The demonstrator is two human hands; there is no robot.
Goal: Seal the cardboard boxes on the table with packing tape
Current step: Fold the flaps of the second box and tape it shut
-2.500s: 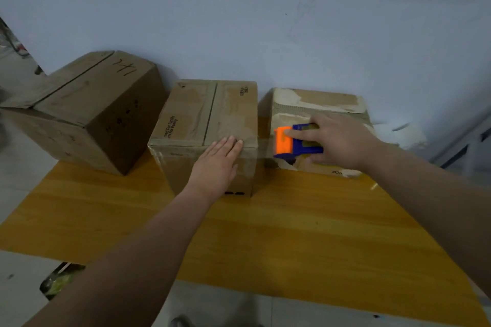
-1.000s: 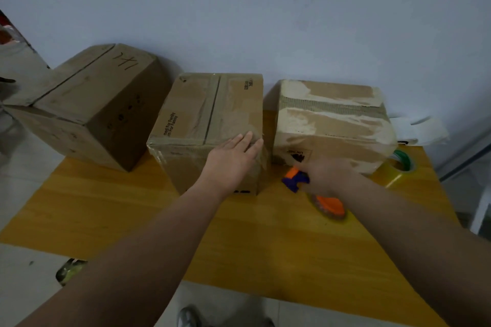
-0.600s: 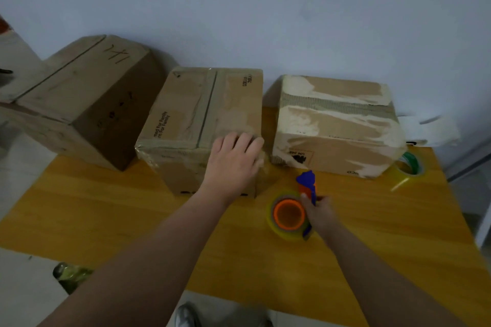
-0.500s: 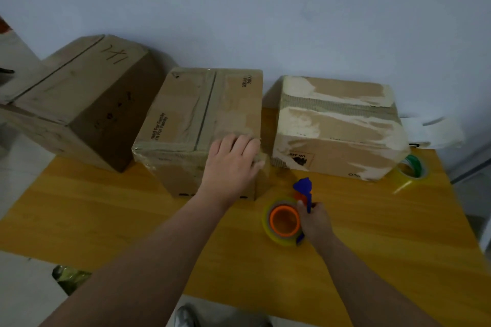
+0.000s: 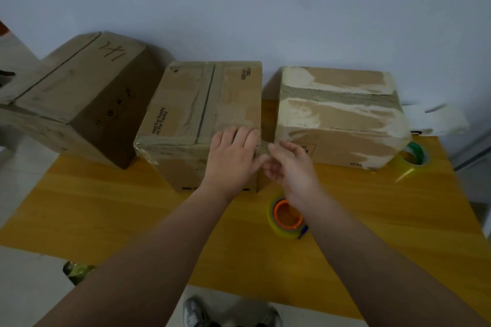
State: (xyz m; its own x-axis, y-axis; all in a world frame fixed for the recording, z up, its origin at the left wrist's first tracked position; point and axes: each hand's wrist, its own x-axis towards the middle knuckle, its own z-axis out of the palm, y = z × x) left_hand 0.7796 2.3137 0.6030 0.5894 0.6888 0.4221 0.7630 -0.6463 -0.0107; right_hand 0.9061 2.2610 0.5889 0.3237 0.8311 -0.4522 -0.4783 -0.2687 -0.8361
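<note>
My left hand [image 5: 233, 152] lies on the near right top corner of the middle box [image 5: 196, 109]. Its fingers bend slightly over the edge, pressing and gripping nothing. My right hand [image 5: 291, 167] sits just beside that corner, fingers loose and spread. It holds nothing I can make out; whether a clear tape end lies under the fingertips cannot be told. The box stands midway along the back edge of the tabletop [image 5: 372, 210]. The tape roll [image 5: 281, 218] lies near the front edge, partly under my right wrist. Risks noted: an unpressed tape end may lift or crease at the corner. Easing the left hand may let the box slide. Drawing the right arm back carelessly may knock the roll off the front edge.
</note>
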